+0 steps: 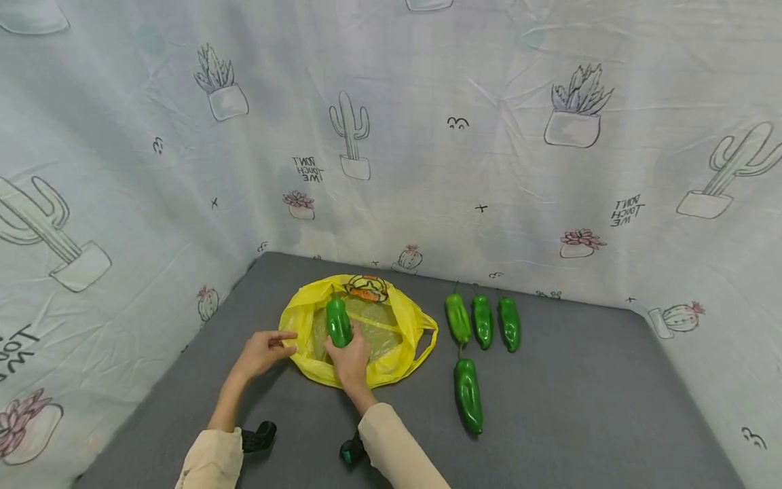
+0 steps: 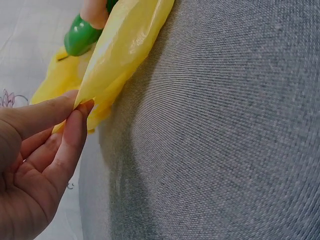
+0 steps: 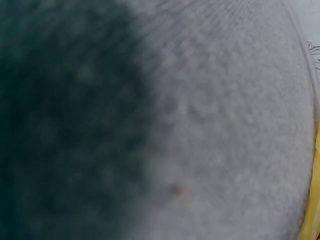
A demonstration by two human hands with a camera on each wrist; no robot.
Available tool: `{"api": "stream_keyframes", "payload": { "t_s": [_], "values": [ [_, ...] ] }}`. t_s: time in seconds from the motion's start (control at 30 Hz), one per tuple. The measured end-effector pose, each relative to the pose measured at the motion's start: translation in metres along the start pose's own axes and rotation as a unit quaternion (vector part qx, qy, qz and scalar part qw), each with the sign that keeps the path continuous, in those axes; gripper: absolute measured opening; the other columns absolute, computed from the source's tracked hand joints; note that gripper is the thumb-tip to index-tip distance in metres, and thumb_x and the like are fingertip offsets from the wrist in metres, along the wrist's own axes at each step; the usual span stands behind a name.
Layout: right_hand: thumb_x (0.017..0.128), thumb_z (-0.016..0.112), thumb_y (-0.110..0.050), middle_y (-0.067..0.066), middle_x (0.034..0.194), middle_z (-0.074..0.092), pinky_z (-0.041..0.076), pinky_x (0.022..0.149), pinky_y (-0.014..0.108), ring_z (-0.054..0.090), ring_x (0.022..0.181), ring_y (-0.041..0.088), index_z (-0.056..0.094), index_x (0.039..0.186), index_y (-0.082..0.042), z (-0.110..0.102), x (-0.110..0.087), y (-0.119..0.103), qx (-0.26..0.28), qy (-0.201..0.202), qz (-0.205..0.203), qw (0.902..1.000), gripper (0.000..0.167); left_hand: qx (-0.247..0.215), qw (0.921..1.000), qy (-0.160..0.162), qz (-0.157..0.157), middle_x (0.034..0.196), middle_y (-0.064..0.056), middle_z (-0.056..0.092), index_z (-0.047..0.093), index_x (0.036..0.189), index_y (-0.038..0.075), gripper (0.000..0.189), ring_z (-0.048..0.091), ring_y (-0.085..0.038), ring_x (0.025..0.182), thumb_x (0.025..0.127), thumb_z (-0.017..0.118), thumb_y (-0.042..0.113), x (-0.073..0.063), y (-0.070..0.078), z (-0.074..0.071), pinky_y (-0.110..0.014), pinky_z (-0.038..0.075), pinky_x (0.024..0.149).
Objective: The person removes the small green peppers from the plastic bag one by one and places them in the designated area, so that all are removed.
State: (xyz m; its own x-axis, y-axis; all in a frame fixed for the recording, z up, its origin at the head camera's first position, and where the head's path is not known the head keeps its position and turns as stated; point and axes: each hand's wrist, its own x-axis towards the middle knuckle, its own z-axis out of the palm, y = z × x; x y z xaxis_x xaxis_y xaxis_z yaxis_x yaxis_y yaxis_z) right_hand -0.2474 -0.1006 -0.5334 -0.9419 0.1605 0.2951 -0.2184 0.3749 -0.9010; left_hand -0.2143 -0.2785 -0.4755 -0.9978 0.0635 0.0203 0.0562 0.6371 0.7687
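A yellow plastic bag [image 1: 400, 360] lies with its mouth spread wide on the grey table. At its left edge my left hand [image 1: 263, 353] pinches the rim between thumb and fingertips, which the left wrist view shows up close on the yellow film [image 2: 125, 50]. My right hand [image 1: 352, 360] grips a green pepper [image 1: 337, 319] by its lower end, over the bag's opening, its stem end pointing away from me. In the left wrist view the same pepper [image 2: 80, 37] shows behind the bag's edge. The right wrist view is mostly a dark blur beside grey cloth.
Right of the bag, several green peppers lie on the table: a lighter one [image 1: 457, 318], two more in the same row [image 1: 482, 322], and a longer one [image 1: 468, 396] nearer me. A printed cloth [image 1: 427, 170] hangs behind and to the sides.
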Motion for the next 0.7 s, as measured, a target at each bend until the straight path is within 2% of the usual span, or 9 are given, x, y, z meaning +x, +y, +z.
{"api": "stream_keyframes", "payload": {
  "t_s": [0.2, 0.43, 0.7],
  "values": [
    [0.075, 0.077, -0.017, 0.004, 0.081, 0.065, 0.048, 0.057, 0.027, 0.059, 0.065, 0.012, 0.064, 0.11, -0.008, -0.008, -0.001, -0.002, 0.017, 0.032, -0.008, 0.9993, 0.039, -0.011, 0.9999, 0.004, -0.008, 0.076, -0.01, 0.063, 0.064, 0.117, -0.01, 0.035, 0.049, -0.018, 0.063, 0.089, 0.068, 0.01, 0.002, -0.001, 0.0, -0.03, 0.041, 0.059],
    [0.076, 0.076, -0.018, 0.004, 0.079, 0.064, 0.048, 0.053, 0.026, 0.056, 0.06, 0.009, 0.064, 0.109, -0.009, -0.02, -0.002, -0.009, 0.053, 0.028, 0.0, 0.9982, 0.036, -0.014, 0.9998, 0.005, -0.014, 0.082, -0.011, 0.064, 0.062, 0.119, -0.01, 0.036, 0.053, -0.021, 0.069, 0.089, 0.067, 0.01, 0.006, 0.003, -0.001, -0.033, 0.042, 0.062],
    [0.074, 0.077, -0.019, 0.003, 0.075, 0.064, 0.046, 0.051, 0.025, 0.054, 0.058, 0.007, 0.066, 0.107, -0.009, -0.036, -0.012, -0.009, 0.037, 0.039, 0.02, 0.9983, 0.036, -0.012, 0.9998, -0.003, -0.018, 0.086, -0.013, 0.064, 0.062, 0.119, -0.011, 0.036, 0.054, -0.019, 0.072, 0.09, 0.067, 0.01, 0.003, 0.0, 0.0, -0.033, 0.043, 0.062]
  ]
}}
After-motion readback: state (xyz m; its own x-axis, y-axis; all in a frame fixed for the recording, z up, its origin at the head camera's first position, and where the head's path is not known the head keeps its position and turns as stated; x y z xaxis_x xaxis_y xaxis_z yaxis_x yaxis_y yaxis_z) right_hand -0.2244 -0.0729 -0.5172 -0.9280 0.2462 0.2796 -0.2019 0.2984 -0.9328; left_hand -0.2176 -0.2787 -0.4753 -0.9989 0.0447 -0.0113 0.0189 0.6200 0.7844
